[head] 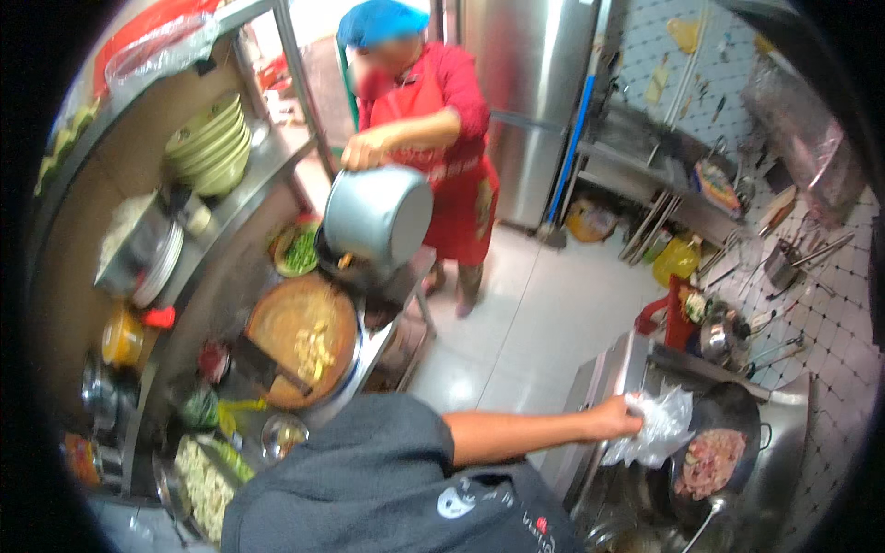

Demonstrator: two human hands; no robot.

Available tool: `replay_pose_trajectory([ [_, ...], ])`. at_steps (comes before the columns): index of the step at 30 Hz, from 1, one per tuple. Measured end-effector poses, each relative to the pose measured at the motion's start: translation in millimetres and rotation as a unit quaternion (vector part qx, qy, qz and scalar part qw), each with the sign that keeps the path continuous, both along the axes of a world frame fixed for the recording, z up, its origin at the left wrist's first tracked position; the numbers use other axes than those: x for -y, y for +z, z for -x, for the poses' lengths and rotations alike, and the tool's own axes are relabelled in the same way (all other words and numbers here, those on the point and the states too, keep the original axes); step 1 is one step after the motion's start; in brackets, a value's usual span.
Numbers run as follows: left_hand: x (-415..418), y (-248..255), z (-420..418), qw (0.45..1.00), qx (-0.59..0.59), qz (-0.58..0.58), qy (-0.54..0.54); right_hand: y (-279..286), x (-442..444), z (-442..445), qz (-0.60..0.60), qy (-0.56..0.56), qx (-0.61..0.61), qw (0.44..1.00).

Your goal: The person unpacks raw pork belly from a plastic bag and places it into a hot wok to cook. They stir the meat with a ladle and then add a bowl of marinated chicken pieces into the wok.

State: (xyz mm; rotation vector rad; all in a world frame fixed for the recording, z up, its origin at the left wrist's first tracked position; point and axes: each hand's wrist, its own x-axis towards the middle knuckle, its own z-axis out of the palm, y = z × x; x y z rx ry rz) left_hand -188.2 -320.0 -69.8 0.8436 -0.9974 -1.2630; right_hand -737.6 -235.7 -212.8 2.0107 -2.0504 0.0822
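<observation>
My left hand (615,417), at the end of my outstretched arm, grips a crumpled clear plastic bag (653,430) beside the near side of a dark wok (726,408). Pale pink raw meat pieces (712,462) lie in the wok. Close below the meat is the head of a metal ladle (718,503), its handle running out at the bottom edge. My right hand is out of view. The bag's contents cannot be made out.
A co-worker in a red apron (449,166) tips a grey pot (380,214) over a dark container by the left counter. There, a round wooden board (283,304) holds chopped yellowish pieces and a cleaver (266,363). Green bowls (211,148) stand stacked on a shelf.
</observation>
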Motion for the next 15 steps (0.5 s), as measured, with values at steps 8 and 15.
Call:
replay_pose_trajectory([
  [8, -0.7, 20.8, -4.9, 1.0, -0.01, 0.0, -0.026, 10.2, -25.6, 15.4, 0.062, 0.063, -0.076, 0.993],
  [15, 9.3, 10.7, 8.5, 1.0, -0.005, -0.011, -0.02, 36.8, -56.2, 13.4, 0.113, 0.022, -0.092, 0.989],
])
